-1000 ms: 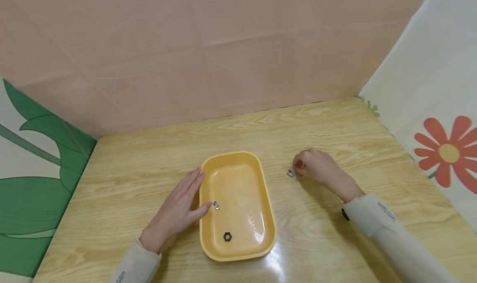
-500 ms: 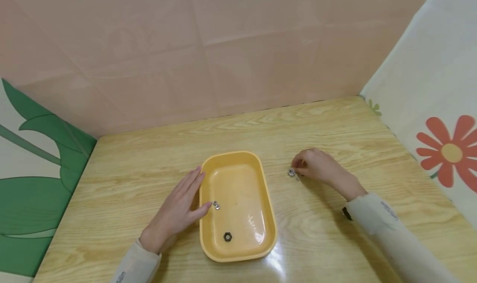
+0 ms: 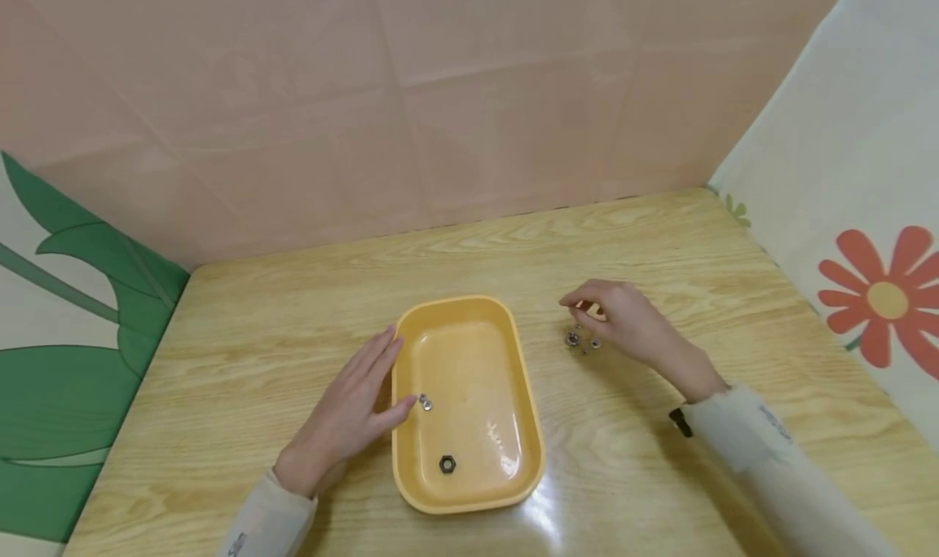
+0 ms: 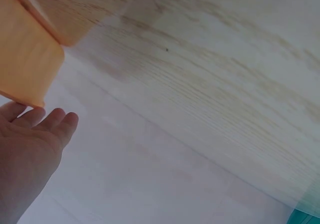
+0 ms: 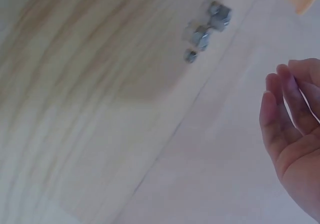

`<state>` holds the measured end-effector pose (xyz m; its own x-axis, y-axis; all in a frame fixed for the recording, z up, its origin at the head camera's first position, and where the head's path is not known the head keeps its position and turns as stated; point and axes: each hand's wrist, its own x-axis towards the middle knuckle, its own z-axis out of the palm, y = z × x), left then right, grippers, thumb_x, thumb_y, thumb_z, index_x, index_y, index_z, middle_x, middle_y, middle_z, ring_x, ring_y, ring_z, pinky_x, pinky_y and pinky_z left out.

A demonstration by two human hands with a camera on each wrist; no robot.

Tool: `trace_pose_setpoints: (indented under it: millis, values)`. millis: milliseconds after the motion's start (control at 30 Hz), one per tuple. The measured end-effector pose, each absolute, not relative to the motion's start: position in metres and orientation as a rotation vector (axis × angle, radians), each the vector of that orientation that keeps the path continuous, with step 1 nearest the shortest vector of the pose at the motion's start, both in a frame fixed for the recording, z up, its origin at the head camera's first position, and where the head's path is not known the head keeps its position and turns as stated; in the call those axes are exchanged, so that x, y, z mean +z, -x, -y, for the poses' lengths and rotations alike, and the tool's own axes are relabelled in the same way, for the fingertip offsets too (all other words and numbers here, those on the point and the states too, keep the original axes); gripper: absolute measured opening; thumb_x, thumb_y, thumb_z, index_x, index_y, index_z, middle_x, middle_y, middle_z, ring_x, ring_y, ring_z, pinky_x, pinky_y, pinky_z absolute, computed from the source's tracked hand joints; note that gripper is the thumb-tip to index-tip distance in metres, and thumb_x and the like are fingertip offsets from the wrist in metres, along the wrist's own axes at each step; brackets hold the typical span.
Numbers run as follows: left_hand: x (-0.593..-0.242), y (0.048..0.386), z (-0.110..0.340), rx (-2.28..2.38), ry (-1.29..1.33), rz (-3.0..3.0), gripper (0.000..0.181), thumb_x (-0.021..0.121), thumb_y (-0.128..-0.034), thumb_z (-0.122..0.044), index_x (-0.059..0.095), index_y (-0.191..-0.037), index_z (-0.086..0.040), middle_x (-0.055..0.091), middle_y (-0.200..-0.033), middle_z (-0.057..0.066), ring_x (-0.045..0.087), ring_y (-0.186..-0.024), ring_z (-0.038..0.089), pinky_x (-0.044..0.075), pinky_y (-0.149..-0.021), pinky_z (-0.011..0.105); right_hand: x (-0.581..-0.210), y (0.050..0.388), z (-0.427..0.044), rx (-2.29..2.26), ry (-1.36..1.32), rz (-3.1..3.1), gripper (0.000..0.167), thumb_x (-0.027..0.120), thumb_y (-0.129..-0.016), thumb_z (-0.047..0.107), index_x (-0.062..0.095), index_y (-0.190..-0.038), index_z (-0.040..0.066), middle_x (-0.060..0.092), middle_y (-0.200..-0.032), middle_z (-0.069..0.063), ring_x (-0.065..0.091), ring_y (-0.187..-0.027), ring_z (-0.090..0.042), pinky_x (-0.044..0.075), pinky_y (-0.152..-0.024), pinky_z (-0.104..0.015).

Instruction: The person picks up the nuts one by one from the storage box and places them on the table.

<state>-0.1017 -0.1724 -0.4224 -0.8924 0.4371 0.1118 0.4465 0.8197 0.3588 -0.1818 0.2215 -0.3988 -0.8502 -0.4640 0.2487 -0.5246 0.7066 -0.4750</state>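
Your left hand point(image 3: 345, 410) lies along the left side of the yellow tray point(image 3: 469, 357), its fingers extended against the rim and its thumb reaching over the inside; that grip is relaxed and not curled round anything. Inside the tray, near your thumb tip, a pair of small silver nuts point(image 3: 428, 406) lies by the left wall, and a dark hex nut point(image 3: 442, 464) sits toward the end nearest you. Your right hand point(image 3: 623, 316) is raised over the worktop point(image 3: 660, 247) to the right of the tray, thumb and fingers parted, with nothing visible in its grip. Close under it, bare on the worktop, is a cluster of four metal nuts: a large nut point(image 5: 220, 17), a medium nut point(image 5: 201, 37), and two tiny ones. The right wrist view shows your fingers apart from all four.
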Motion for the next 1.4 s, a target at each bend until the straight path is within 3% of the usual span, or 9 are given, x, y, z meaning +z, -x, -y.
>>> trace_pose_setpoints:
  millis: [267, 733, 1400]
  values:
    - [-0.424, 0.102, 0.172, -0.604, 0.711, 2.988, 0.083, 0.057, -0.0955, -0.051, 0.025, -0.157, -0.006, 0.014, -0.168, 0.007, 0.023, -0.152, 0.033, 0.024, -0.123, 0.052, -0.395, 0.176, -0.202, 1.025, -0.916, 2.621, 0.016, 0.068, -0.089, 0.001, 0.075, -0.103, 0.005, 0.075, -0.093, -0.005, 0.069, -0.078, -0.014, 0.059, -0.066, -0.024]
    - [-0.424, 0.103, 0.171, -0.597, 0.712, 2.980, 0.082, 0.057, -0.0954, -0.052, 0.026, -0.157, -0.007, 0.013, -0.168, 0.005, 0.024, -0.152, 0.032, 0.025, -0.123, 0.051, -0.392, 0.167, -0.172, 1.154, -1.026, 2.532, 0.013, 0.072, -0.089, 0.006, 0.075, -0.101, 0.004, 0.076, -0.093, -0.004, 0.068, -0.079, -0.011, 0.061, -0.070, -0.031]
    - [-0.424, 0.102, 0.171, -0.595, 0.701, 2.983, 0.083, 0.057, -0.0952, -0.051, 0.026, -0.157, -0.007, 0.015, -0.167, 0.007, 0.023, -0.152, 0.032, 0.025, -0.123, 0.052, -0.396, 0.159, -0.141, 1.178, -1.114, 2.495, 0.013, 0.073, -0.088, 0.007, 0.076, -0.100, 0.004, 0.076, -0.093, -0.007, 0.070, -0.082, -0.013, 0.061, -0.073, -0.027]
